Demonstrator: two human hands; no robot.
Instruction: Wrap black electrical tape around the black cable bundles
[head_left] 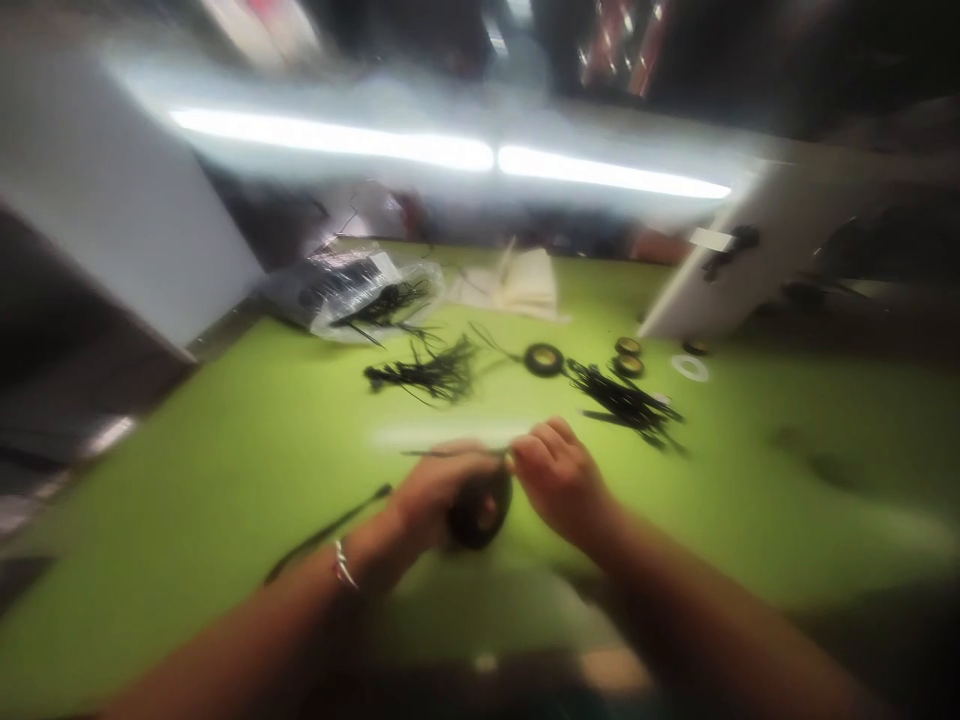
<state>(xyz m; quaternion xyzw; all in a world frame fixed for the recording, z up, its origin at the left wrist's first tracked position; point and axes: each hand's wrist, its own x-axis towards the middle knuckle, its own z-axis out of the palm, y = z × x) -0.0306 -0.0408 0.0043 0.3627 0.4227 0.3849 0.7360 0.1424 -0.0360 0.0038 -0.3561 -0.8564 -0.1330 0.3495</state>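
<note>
My left hand (442,490) is closed around a roll of black tape (474,520), which hangs below the fingers over the green table. A thin black cable (424,454) runs across the top of this hand towards my right hand (562,485). The right fingers are curled shut and meet the cable close to the roll; their exact grip is blurred. Left of my left wrist lies another black cable (330,530). Beyond the hands are a tangled bundle of black cables (427,372) and a straighter cable bundle (626,403).
A tape roll (544,360) lies between the bundles, with smaller rolls (628,356) and a white ring (690,368) to its right. A clear plastic bag (375,290) holding black cables sits at the back left. White panels (712,260) flank the green table (210,480).
</note>
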